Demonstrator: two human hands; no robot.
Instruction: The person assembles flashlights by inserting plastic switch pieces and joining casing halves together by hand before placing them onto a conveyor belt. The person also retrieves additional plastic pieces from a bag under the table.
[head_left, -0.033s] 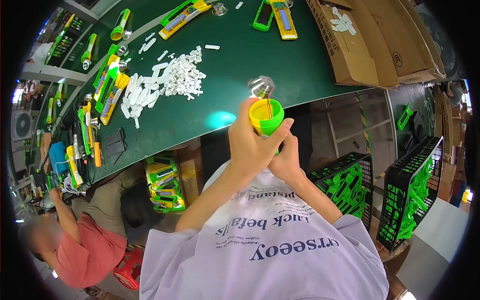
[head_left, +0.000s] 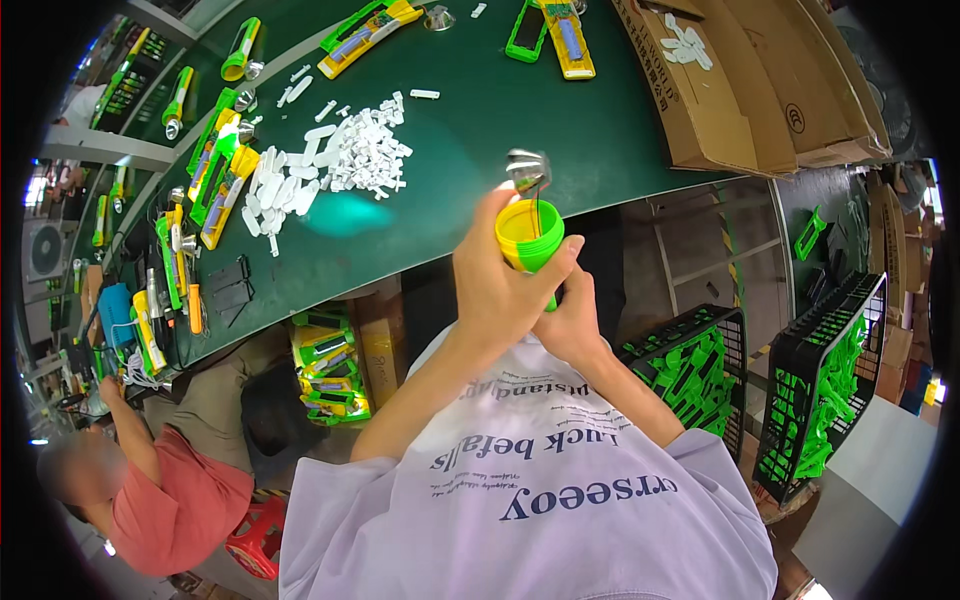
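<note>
Left grip (head_left: pixel 500 285) wraps green tube (head_left: pixel 530 240) | right grip (head_left: pixel 570 320) clasps tube beneath | reflector (head_left: pixel 527 168) above rim

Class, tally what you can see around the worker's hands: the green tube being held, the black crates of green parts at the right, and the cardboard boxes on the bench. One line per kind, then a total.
Green tube with yellow rim, gripped by the left hand and right hand: 1
Black crates: 2
Cardboard boxes: 1 cluster, exact number unclear
Total: 4
</note>
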